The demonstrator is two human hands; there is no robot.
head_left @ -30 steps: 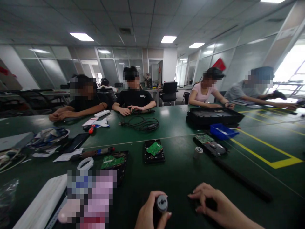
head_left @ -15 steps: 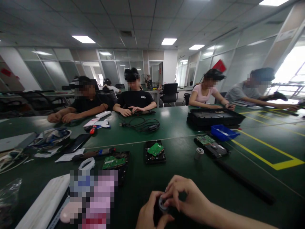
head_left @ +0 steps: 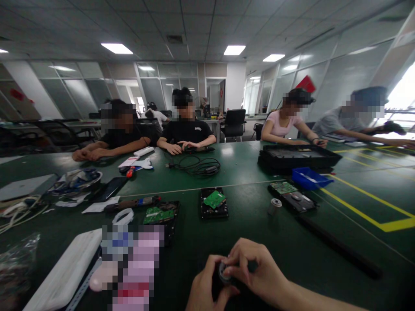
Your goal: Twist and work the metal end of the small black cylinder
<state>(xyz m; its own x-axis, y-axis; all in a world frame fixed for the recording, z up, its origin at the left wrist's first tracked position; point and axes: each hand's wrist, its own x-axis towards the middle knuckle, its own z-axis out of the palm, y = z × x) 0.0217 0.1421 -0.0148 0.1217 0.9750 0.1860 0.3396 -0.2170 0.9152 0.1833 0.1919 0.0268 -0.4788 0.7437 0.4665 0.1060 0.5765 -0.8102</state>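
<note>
Low in the middle of the head view, my left hand (head_left: 205,283) curls round a small grey metal cylinder (head_left: 223,272), which looks like a small motor, with its round end facing up. The fingertips of my right hand (head_left: 251,261) pinch at that top end, partly covering it. Beyond my hands stands a similar metal cylinder (head_left: 275,205), upright on the green table (head_left: 253,233). A hard drive (head_left: 214,212) lies farther off, with a loose green circuit board (head_left: 214,199) on it.
Another drive with a board (head_left: 293,196) and a long black bar (head_left: 340,248) lie to the right, near a blue tray (head_left: 311,179) and a black bin (head_left: 298,160). Left are a screwdriver-like tool (head_left: 129,203) and a long white case (head_left: 66,268). Several people sit across the table.
The camera view has turned slightly left, so the scene sits a little farther right. Both hands stay on the metal cylinder, with the right fingertips shifting slightly at its top.
</note>
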